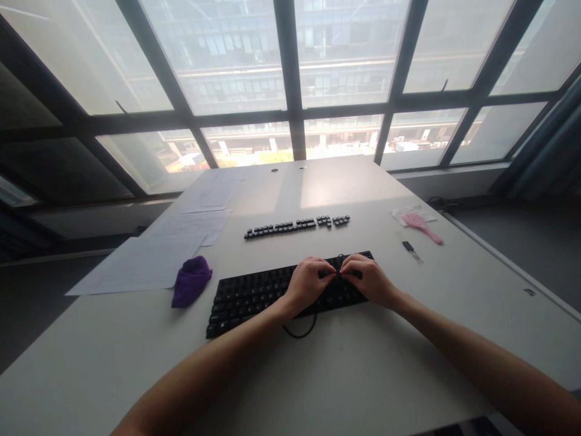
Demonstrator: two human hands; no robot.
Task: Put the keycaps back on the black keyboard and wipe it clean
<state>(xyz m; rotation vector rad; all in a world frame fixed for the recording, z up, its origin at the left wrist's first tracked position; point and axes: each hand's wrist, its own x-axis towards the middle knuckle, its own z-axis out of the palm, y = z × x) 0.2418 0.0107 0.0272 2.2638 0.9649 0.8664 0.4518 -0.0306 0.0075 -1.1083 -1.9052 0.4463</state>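
Observation:
A black keyboard (pixel 254 297) lies slanted on the white table, its top rows bare of keycaps. My left hand (pixel 309 280) is over the right half of the keyboard, thumb and fingers closed in a pinch. Facing it, my right hand (pixel 367 277) pinches from the other side. Between the touching fingertips is a small dark piece, seemingly a keycap (pixel 338 273), mostly hidden by the fingers. Behind the keyboard, loose black keycaps (pixel 290 227) stand in rows, grouped as on a keyboard.
Left of the keyboard lie a purple cloth (pixel 192 281) and white paper sheets (pixel 136 263). On the right are a pink hairbrush (pixel 422 226) on a clear bag and a small black-and-wire tool (pixel 409 247). A cable (pixel 302 334) loops out in front of the keyboard. Large windows stand beyond the table.

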